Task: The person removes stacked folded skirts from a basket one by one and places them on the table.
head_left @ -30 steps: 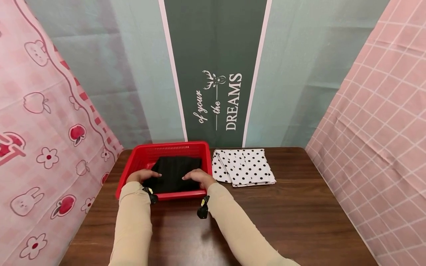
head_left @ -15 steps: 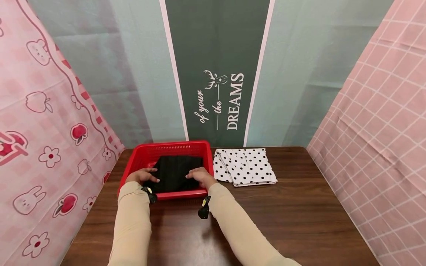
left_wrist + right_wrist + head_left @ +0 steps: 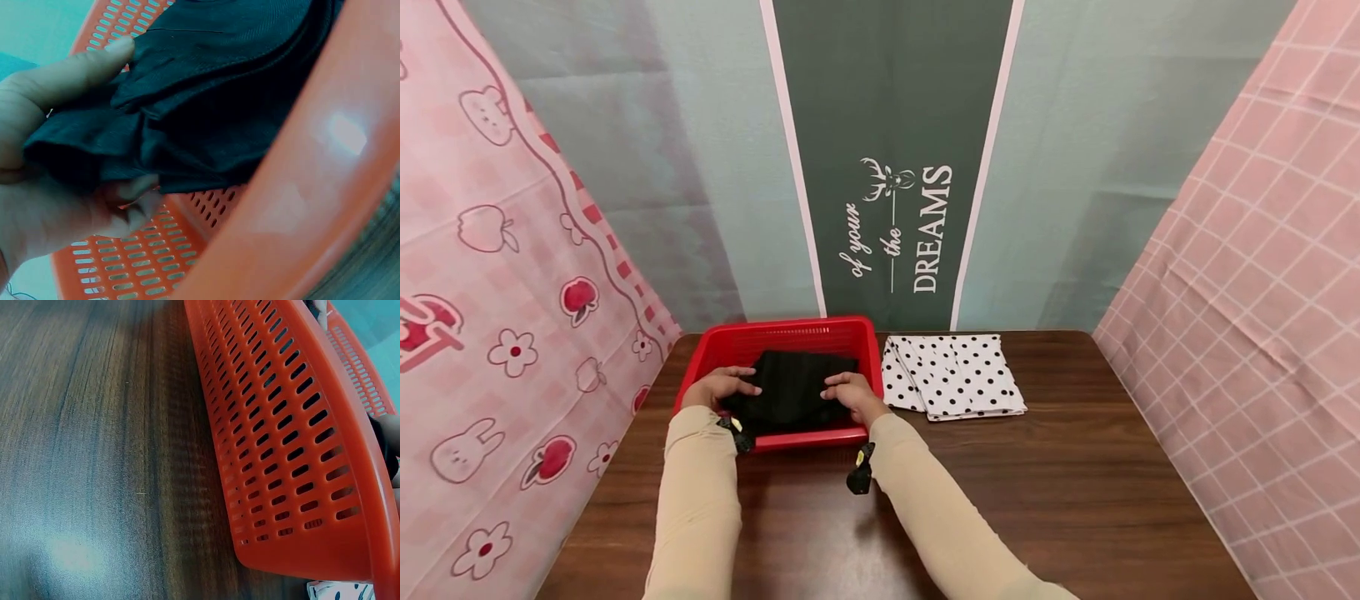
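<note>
A folded black garment (image 3: 793, 387) with stitched seams lies inside the red perforated basket (image 3: 801, 439). My left hand (image 3: 720, 387) grips its left side; in the left wrist view the thumb (image 3: 84, 72) lies on top and curled fingertips (image 3: 140, 197) show beneath the fabric. At the opposite side my right hand (image 3: 852, 395) holds the garment with the thumb over it, the other fingers mostly hidden in the head view. Only a small part of the right hand (image 3: 390, 434) shows at the edge of the right wrist view, with black fabric between thumb and fingers.
Just right of the basket, a folded white cloth with black dots (image 3: 958, 379) lies on the brown wooden table (image 3: 1075, 483). A grey-green printed curtain (image 3: 887, 108) hangs behind, with pink patterned curtains at both sides.
My left hand has shifted slightly up, and its fingers have changed position on the garment. The garment's left side has risen a little. My right hand has barely moved.
</note>
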{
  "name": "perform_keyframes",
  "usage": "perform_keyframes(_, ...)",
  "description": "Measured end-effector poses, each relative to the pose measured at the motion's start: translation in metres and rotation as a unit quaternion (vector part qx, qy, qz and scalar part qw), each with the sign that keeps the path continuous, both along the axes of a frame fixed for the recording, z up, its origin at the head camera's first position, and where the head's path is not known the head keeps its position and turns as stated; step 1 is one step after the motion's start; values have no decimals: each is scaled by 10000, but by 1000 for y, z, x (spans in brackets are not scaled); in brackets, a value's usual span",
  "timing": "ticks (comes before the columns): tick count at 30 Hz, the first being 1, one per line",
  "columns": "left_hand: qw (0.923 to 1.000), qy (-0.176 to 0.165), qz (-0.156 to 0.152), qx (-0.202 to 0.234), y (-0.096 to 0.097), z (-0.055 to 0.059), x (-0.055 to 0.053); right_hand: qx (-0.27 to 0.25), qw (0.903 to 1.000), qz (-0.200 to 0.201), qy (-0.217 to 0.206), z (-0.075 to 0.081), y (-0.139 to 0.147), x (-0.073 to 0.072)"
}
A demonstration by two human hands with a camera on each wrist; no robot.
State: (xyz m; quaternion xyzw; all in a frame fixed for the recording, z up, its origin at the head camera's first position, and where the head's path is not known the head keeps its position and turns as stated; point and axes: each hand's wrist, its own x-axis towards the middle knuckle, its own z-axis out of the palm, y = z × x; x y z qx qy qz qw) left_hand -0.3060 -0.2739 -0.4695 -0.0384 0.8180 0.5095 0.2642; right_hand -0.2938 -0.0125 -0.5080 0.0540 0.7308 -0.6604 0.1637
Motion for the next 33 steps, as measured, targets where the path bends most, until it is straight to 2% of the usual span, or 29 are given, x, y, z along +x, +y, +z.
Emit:
perform_keyframes(5,9987,-174,265,401,4,-6,-3,-63,9999,84,-15,-1,0,0)
perform_keyframes(8,9977,-343,228,540,6,-10,-4,-52,9999,132,-85,-1,0,1)
perform_keyframes(12,9989,-325,-55,348,7,-13,-4,3,9997,158,-166,-2,1,1)
perform_keyframes(15,9994,-179,-266,157,7,-13,-4,5,9998,148,-147,-3,2,0)
perform_keyframes(20,9994,-20,-310,174,10,-14,-4,-148,9998,154,-33,-7,5,0)
perform_keyframes(24,9995,102,-202,240,12,-16,-2,-308,9993,168,98,-10,7,0)
perform_keyframes(33,9989,445,28,-144,9,-17,4,-607,9975,-32,350,-6,2,2)
